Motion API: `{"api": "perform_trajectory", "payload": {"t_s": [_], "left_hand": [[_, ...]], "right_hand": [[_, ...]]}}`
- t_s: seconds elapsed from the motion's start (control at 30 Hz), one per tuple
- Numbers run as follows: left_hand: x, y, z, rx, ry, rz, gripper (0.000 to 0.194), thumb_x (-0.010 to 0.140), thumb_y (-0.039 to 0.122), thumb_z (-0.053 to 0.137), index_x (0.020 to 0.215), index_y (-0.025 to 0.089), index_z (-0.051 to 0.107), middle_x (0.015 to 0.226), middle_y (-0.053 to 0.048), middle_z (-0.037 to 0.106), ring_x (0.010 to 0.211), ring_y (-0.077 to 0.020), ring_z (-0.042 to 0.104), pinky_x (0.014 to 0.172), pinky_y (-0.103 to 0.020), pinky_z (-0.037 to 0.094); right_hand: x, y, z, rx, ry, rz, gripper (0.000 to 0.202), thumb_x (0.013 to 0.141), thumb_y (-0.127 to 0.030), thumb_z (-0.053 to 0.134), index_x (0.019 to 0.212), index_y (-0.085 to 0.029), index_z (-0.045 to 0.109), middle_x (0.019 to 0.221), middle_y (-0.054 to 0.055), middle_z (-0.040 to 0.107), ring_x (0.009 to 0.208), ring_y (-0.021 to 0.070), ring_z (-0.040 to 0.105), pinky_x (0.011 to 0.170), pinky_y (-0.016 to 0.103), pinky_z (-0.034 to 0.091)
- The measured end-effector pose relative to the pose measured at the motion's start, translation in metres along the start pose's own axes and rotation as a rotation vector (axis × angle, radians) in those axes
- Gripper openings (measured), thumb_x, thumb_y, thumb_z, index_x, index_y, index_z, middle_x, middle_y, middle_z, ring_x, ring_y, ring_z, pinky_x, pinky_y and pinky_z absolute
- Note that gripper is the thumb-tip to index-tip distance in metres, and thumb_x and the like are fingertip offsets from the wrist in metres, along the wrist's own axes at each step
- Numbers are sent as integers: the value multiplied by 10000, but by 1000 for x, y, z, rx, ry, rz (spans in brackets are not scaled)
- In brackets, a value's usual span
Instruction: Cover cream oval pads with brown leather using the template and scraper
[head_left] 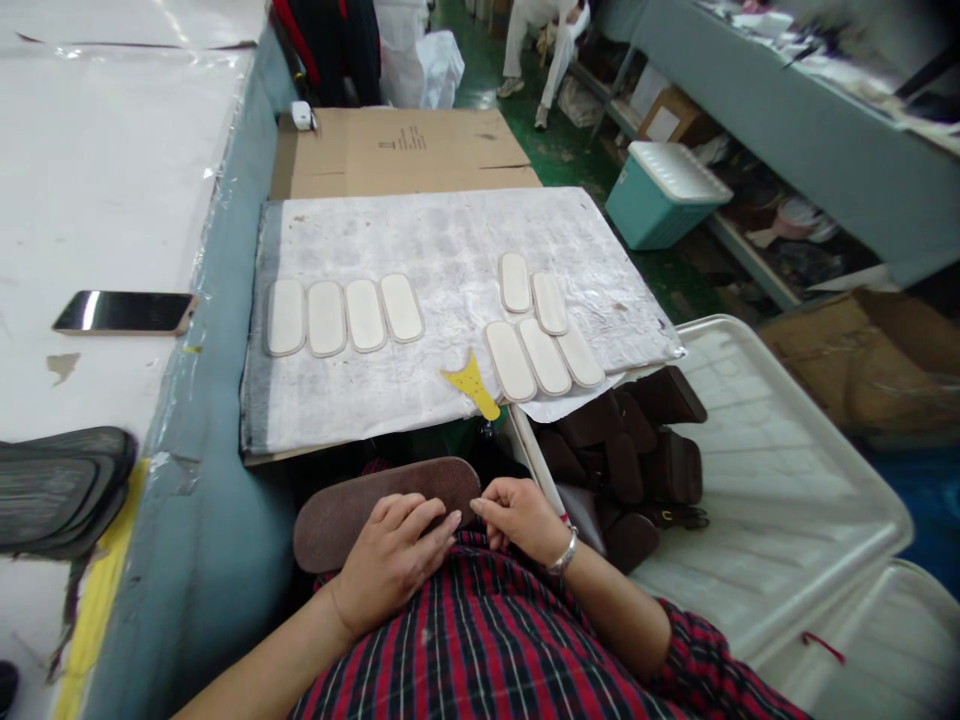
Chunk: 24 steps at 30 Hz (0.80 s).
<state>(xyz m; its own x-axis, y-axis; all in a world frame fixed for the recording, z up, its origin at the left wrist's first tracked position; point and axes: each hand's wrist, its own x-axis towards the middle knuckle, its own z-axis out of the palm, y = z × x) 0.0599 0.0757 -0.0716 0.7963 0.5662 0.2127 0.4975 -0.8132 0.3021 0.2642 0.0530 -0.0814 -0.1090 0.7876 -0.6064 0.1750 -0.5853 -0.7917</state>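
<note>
A long brown oval piece [337, 525] with rounded ends lies across my lap, below the front edge of the white-covered table. My left hand [399, 550] rests on its near side, fingers stretched out and pointing right. At the piece's right end is my right hand [521, 520], its thumb and forefinger pinched together at the edge; anything between them is too small to make out. Several white oval pads stand in a row on the left of the table [450, 225], and several more white pads [511, 361] are grouped on the right. A yellow forked tool [472, 385] lies between the groups.
Brown leather pieces [626, 440] lie in a large white tray [780, 470] to my right. A phone [125, 312] and a stack of dark pieces [64, 490] lie on the left bench. Beyond the table are a teal bin [660, 195] and a seated person's legs [536, 55].
</note>
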Motion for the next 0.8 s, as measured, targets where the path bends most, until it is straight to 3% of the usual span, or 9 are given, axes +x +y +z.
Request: {"api": "perform_trajectory", "payload": {"t_s": [0.13, 0.27, 0.47, 0.67, 0.8], "left_hand": [[1, 2, 1, 9, 44, 3, 296, 818, 206, 525, 1111, 221, 560, 976, -43, 611, 900, -199, 495, 801, -380, 384], [1, 4, 5, -16, 134, 40, 224, 806, 158, 518, 1020, 168, 585, 844, -41, 616, 797, -155, 528, 733, -320, 430], [2, 4, 9, -195, 223, -216, 185, 808, 135, 490, 963, 156, 589, 825, -44, 590, 743, -127, 528, 693, -270, 451], [0, 3, 4, -323, 137, -196, 176, 812, 172, 515, 951, 202, 619, 876, -40, 586, 793, -136, 517, 712, -285, 432], [0, 2, 2, -320, 68, -184, 163, 822, 178, 507, 918, 220, 633, 871, -33, 583, 803, -143, 501, 703, -299, 403]], "right_hand": [[-4, -5, 4, 53, 9, 38, 300, 735, -454, 544, 669, -166, 496, 458, -58, 527, 358, 84, 520, 328, 153, 354], [-6, -8, 5, 148, -82, 84, 335, 711, -484, 557, 656, -164, 474, 452, -56, 531, 350, 88, 521, 319, 150, 340], [-4, -8, 2, 205, -119, 23, 323, 714, -465, 581, 703, -158, 482, 497, -55, 549, 382, 82, 528, 370, 164, 395], [-3, -6, -1, 223, -133, 24, 303, 723, -448, 576, 758, -158, 496, 529, -49, 555, 414, 93, 550, 407, 187, 437], [-3, -10, 1, 94, -99, -1, 253, 756, -411, 544, 718, -168, 485, 523, -46, 545, 423, 96, 552, 399, 176, 413]]}}
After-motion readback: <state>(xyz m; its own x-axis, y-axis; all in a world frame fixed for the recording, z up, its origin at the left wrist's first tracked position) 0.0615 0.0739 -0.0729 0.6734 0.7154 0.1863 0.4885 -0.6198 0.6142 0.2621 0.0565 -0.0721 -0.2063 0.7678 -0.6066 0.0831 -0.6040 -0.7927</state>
